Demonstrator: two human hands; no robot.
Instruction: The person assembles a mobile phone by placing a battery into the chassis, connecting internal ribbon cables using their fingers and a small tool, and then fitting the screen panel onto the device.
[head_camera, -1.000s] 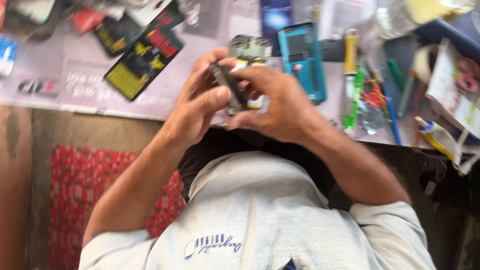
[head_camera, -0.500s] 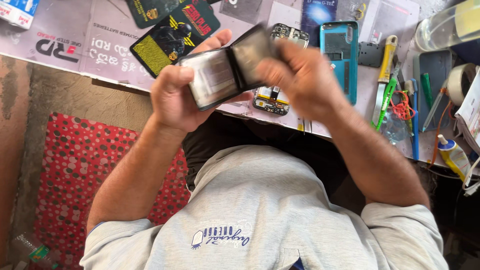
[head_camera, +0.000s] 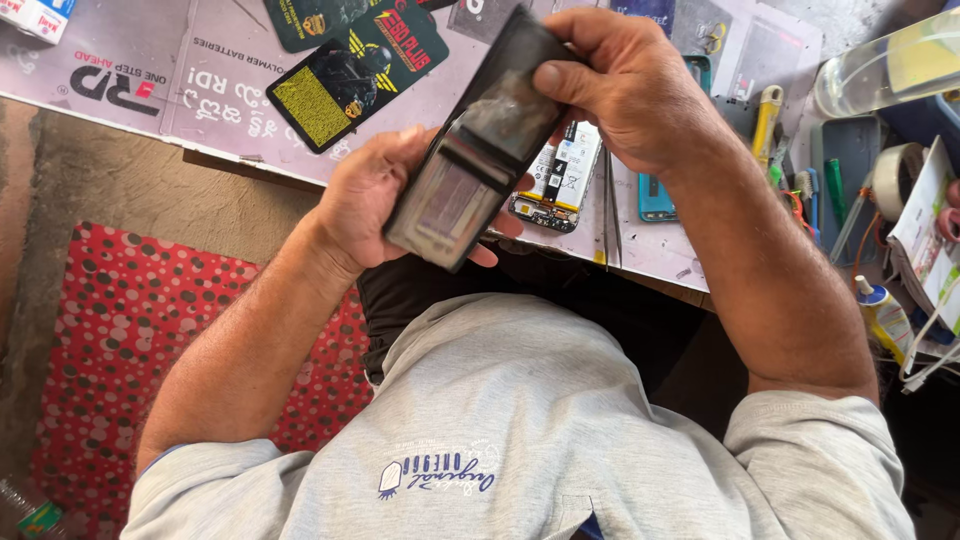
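now wallet (head_camera: 480, 150) wider open between left hand (head_camera: 375, 200) and right hand (head_camera: 620, 85)

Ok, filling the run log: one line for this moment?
left hand: cradles dark folding wallet | right hand: grips top flap | behind: opened phone on bench

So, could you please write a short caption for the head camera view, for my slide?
Both hands, left hand and right hand, hold an open dark wallet above a cluttered workbench.
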